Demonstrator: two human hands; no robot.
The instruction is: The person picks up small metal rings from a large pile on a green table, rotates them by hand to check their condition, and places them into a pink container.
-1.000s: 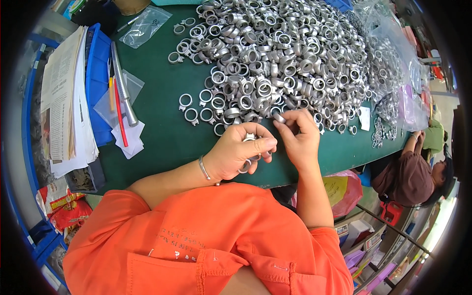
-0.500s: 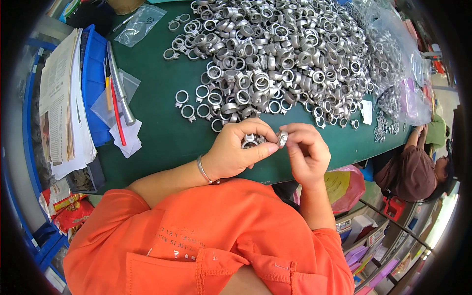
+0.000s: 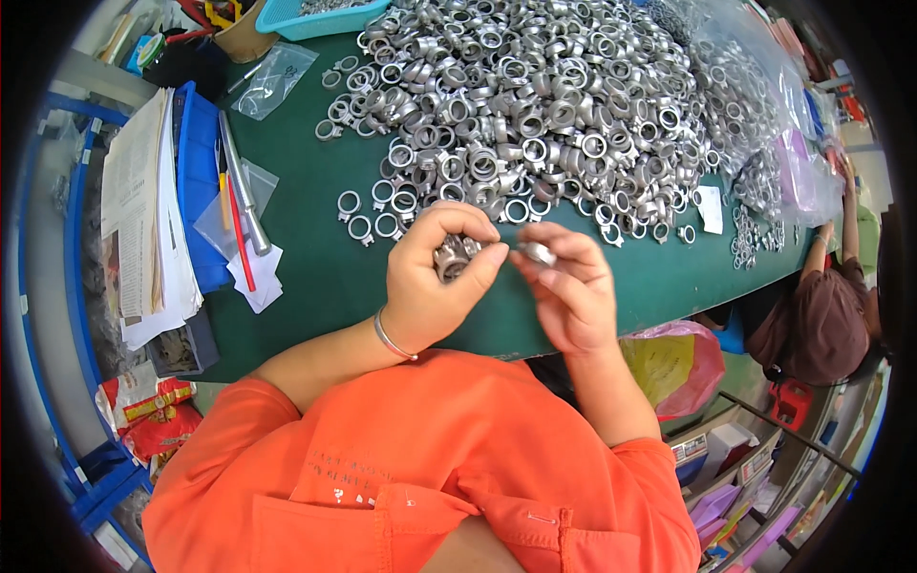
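My left hand [image 3: 420, 286] is closed around several grey metal rings [image 3: 453, 259], which show between its thumb and curled fingers. Just to the right, my right hand [image 3: 578, 296] pinches a single metal ring [image 3: 539, 253] between thumb and fingertips, with its broad side turned up. The two hands are close together above the near edge of the green table [image 3: 306, 258]. Beyond them spreads a large heap of similar grey rings [image 3: 535, 115]. A few loose rings [image 3: 350, 201] lie at the heap's left front, just past my left hand.
At the left are a blue tray [image 3: 188, 181], stacked papers [image 3: 134, 220], a tapered metal rod [image 3: 244, 186] and a red pen [image 3: 239, 239]. A turquoise basket [image 3: 320, 23] stands at the back. Clear plastic bags [image 3: 755, 76] cover rings at right, near another person [image 3: 821, 325].
My right hand has drawn slightly left with its ring, which has turned from upright to flatter. My left hand has shifted left and its fingers have curled more. The whole view has shifted slightly.
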